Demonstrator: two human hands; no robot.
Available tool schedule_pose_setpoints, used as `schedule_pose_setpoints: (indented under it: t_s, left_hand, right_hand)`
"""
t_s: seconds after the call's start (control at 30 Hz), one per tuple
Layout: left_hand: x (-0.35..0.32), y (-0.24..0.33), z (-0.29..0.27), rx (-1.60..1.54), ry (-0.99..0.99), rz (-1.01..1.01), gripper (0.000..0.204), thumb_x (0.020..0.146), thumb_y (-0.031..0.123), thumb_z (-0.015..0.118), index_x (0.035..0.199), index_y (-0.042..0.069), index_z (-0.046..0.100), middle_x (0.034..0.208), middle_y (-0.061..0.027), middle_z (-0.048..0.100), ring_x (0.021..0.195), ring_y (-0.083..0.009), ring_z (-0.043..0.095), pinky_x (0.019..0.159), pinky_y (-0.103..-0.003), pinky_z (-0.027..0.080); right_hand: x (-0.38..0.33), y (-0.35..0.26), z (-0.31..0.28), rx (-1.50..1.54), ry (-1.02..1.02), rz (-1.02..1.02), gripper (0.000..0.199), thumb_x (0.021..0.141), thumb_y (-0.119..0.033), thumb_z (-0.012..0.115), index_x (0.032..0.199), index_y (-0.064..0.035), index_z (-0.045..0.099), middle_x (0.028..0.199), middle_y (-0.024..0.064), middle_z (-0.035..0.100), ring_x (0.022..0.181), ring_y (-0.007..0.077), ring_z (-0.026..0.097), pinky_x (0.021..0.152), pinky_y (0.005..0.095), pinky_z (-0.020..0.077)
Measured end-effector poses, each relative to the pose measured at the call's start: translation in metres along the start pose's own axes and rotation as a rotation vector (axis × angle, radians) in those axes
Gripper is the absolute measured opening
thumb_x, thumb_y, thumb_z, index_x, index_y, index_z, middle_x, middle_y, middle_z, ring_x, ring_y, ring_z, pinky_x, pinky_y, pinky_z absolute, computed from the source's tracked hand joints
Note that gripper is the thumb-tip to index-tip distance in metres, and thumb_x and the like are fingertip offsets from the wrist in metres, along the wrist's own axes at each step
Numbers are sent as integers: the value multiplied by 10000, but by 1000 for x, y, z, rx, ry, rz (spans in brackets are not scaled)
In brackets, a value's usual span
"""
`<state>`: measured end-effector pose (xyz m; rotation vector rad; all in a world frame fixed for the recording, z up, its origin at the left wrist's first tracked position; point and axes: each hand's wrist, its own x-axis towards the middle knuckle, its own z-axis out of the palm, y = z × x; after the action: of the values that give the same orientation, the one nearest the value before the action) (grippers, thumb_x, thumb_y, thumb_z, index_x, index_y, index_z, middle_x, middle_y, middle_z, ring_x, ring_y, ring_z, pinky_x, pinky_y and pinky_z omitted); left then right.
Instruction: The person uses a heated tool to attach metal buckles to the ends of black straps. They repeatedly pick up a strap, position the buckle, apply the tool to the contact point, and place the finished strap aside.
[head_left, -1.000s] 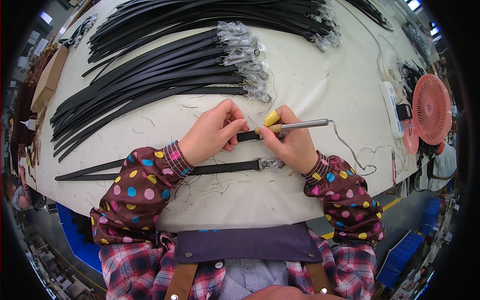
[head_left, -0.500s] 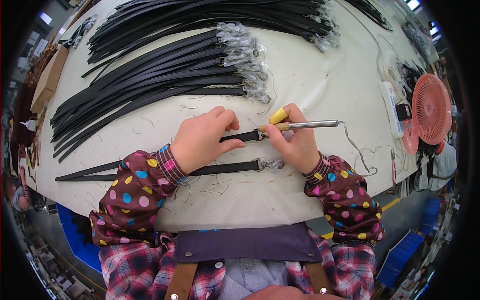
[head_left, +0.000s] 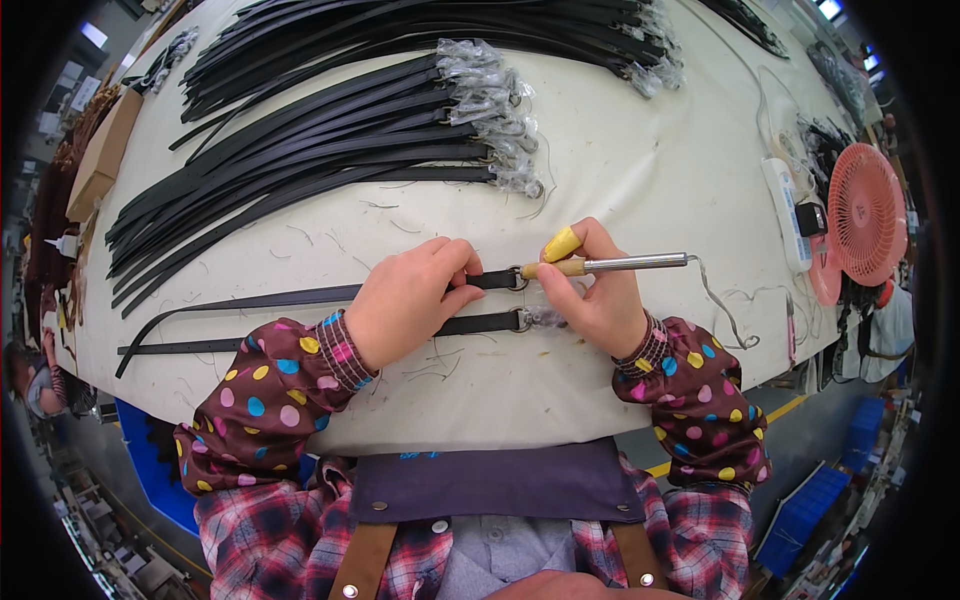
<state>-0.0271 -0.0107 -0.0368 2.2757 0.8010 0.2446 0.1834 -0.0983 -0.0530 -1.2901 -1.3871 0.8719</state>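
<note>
My left hand pinches a black strap between thumb and fingers close to its metal-ringed end. Past my wrist, the rest of that strap runs leftward and bends down. In my right hand is a corded pen-shaped tool with a wooden grip and metal barrel; its wooden end is beside the strap's metal ring. A yellow cover wraps one right fingertip. Below lies a second black strap, its ring end bearing clear plastic wrap. My left forearm hides part of it.
A row of black straps with plastic-wrapped ends lies beyond my hands, with another pile farther back. To the right are a white power strip and a pink fan. The tool's cord trails there. Loose threads dot the table.
The held strap's long left part has risen and bowed away from the lower strap. My left hand has shifted slightly down and right, and my right hand with the tool has moved slightly right.
</note>
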Motion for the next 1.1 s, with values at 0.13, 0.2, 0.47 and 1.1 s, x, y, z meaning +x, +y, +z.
schedule_pose_setpoints:
  t_s: [0.13, 0.2, 0.47, 1.1]
  left_hand:
    - [7, 7, 0, -57, 13, -9, 223, 812, 91, 724, 982, 60, 584, 824, -50, 592, 660, -190, 590, 604, -305, 493]
    - [10, 5, 2, -54, -7, 52, 219, 814, 86, 720, 982, 57, 583, 830, -50, 596, 668, -193, 589, 610, -301, 492]
    - [17, -3, -1, -212, -81, 62, 106, 873, 98, 651, 918, 34, 579, 798, -83, 606, 696, -213, 601, 623, -324, 485]
    - [16, -6, 0, -276, -73, 44, 105, 935, 109, 601, 963, 26, 543, 672, -43, 583, 503, -98, 536, 465, -251, 441]
  right_hand:
    - [-3, 4, 0, 40, -19, 32, 176, 846, -59, 663, 916, -2, 512, 775, 64, 594, 714, 119, 593, 655, 276, 466]
    - [-3, 3, 2, 53, -23, 19, 182, 836, -65, 668, 907, -6, 512, 765, 71, 597, 694, 138, 592, 645, 284, 462]
    - [-4, 10, 8, -13, -47, 96, 214, 793, -120, 707, 884, -36, 532, 762, 94, 618, 703, 230, 561, 648, 343, 442]
    - [-4, 15, 10, -163, -32, 22, 216, 786, -142, 713, 873, -46, 541, 747, 94, 618, 733, 267, 544, 661, 372, 438]
